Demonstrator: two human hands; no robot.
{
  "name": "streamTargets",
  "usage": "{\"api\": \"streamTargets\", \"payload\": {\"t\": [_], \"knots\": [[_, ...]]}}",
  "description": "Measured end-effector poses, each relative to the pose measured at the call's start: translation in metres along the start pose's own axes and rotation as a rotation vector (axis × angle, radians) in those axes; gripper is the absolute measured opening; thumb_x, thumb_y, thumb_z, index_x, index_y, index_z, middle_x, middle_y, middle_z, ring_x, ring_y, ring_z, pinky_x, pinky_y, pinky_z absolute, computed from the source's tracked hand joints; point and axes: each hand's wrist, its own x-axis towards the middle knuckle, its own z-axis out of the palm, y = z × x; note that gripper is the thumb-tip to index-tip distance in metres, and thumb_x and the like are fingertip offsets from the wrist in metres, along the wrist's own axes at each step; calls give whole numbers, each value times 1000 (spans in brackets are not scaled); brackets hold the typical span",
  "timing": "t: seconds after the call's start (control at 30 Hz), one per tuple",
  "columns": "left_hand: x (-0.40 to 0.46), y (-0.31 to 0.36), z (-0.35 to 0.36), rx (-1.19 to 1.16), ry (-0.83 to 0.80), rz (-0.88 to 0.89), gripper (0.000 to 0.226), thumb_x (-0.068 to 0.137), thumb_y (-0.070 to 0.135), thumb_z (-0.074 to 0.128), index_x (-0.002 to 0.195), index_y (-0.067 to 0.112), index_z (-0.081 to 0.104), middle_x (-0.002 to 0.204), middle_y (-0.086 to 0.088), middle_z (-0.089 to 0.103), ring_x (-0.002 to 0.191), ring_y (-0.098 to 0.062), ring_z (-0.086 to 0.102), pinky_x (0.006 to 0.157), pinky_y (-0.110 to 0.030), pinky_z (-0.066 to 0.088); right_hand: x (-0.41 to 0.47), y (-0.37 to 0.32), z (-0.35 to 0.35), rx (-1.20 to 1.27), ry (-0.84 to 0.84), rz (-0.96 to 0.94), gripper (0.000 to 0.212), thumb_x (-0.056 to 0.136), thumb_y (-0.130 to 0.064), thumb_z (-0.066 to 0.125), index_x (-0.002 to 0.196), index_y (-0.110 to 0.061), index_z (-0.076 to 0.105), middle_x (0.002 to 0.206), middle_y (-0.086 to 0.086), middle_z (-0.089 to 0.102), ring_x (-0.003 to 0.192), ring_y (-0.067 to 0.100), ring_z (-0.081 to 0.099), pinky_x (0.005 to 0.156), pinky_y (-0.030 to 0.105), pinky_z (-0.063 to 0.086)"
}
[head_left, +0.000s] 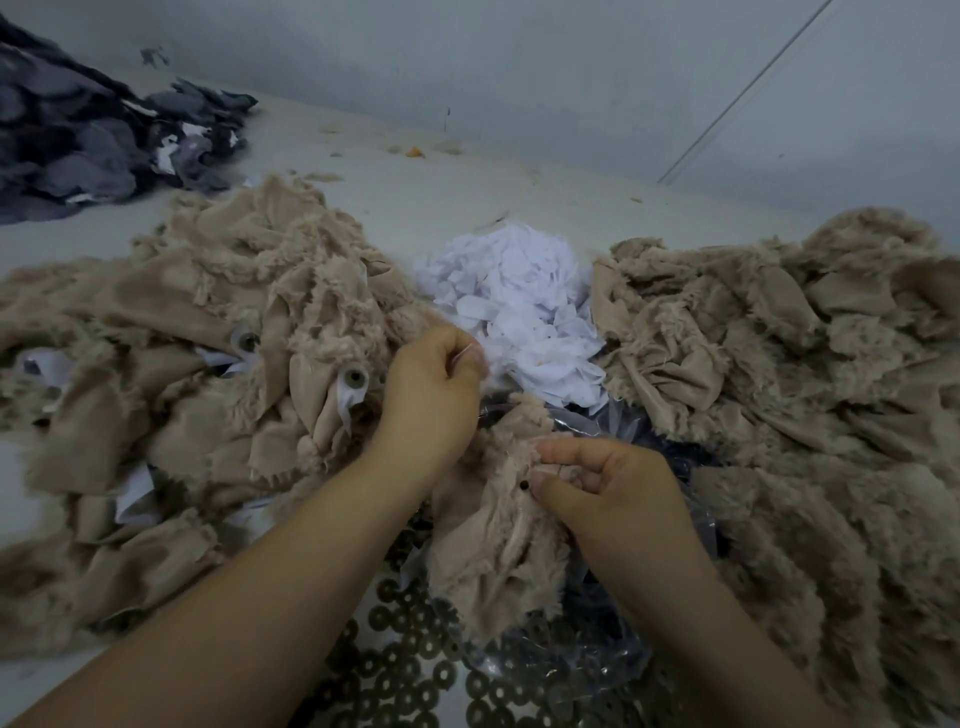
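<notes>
Reference landmark: the white scrap pile (519, 306) at mid-table.

Far left of it and further back lies a dark grey fabric heap (78, 140), apart from the work. Directly left of it sits the left beige pile (208, 312). Several pieces there show grey eye backs (356, 378) over white patches, so these are judged to be finished pieces set aside.

Nearer the person than the landmark, and slightly left, loose ring washers (395, 675) are spread within reach, likely as fasteners.

The left hand (431, 395) is at the landmark's near-left edge. Its fingers are curled and pinch a white slip (464, 355), apparently just picked as backing.

Just below the landmark, the plush piece (493, 545) hangs over a clear plastic bag (597, 660). The right hand (618, 499) grips its upper edge between thumb and forefinger. This steadies the dark stud (523, 486) seated in the pile beside the thumb tip.

Right of the landmark lies the right beige pile (805, 364), with no eye backs visible; it is judged to be unworked stock
</notes>
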Motion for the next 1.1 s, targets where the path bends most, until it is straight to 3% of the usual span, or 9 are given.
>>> {"api": "streamTargets", "payload": {"t": [0.1, 0.27, 0.37, 0.47, 0.57, 0.67, 0.83, 0.97, 1.1], "knots": [[-3, 11, -8, -15, -6, 59, 22, 96, 11, 57, 76, 15, 65, 73, -14, 64, 67, -27, 61, 69, -43, 55, 0, -2, -1, -6, 7, 16, 15, 87, -11, 74, 95, -23, 76, 75, 17, 74, 80, 43, 70, 74, 55, 60], [-18, 43, -23, -202, -298, 34, 21, 88, 19, 67, 68, 14, 69, 48, -1, 53, 42, -13, 43, 43, -23, 40, -2, -6, -2, -36, 4, -24, 15, 88, -12, 73, 90, -26, 75, 71, 11, 74, 73, 33, 72, 71, 55, 60], [-16, 52, -29, -110, -387, 12, 29, 87, 19, 72, 65, 3, 64, 48, 2, 48, 43, -12, 39, 46, -22, 36, -2, -7, -1, -44, -5, -52, 20, 88, -11, 73, 98, -28, 75, 80, -3, 77, 79, 25, 74, 74, 49, 61], [-11, 56, -31, -28, -491, -48, 27, 88, 18, 72, 73, -4, 66, 49, -3, 50, 43, -12, 40, 45, -20, 37, -3, -7, -1, -73, -28, -111, 37, 87, -12, 73, 112, -39, 71, 83, -3, 77, 67, 12, 68, 62, 31, 57], [-10, 56, -26, 71, -558, -66, 23, 85, 19, 76, 74, 0, 71, 62, -21, 63, 53, -17, 53, 52, -21, 43, -3, -6, 0, -131, -69, -144, 40, 87, -10, 72, 99, -48, 72, 77, 4, 75, 60, 14, 62, 61, 35, 55], [-11, 49, -19, 64, -539, -120, 16, 80, 17, 80, 77, 4, 72, 65, -20, 68, 52, -20, 56, 52, -25, 47, -4, -5, 2, -138, -71, -147, 34, 86, -7, 71, 90, -41, 75, 80, -6, 77, 64, 10, 66, 70, 44, 61], [-12, 37, -15, 42, -309, -141, 24, 79, 16, 81, 92, 10, 62, 69, -10, 70, 53, -12, 61, 47, -27, 49, -5, -5, 1, -74, -84, -96, 35, 87, -5, 71, 83, -39, 76, 73, -7, 76, 53, 4, 63, 58, 26, 56], [-14, 29, -19, 65, -210, -114, 35, 74, 19, 85, 79, 9, 52, 68, -13, 55, 56, -14, 48, 48, -28, 43, -1, -2, 1, -45, -48, -45, 25, 85, -7, 74, 97, -29, 76, 74, -7, 76, 61, 12, 69, 60, 30, 60], [-17, 21, -28, 27, -271, -132, 27, 82, 19, 78, 66, 4, 63, 52, -10, 61, 46, -16, 55, 48, -27, 49, -1, -2, 1, -33, -64, -54, 27, 84, -5, 75, 103, -24, 77, 70, -13, 73, 55, -4, 63, 55, 16, 51]]}}
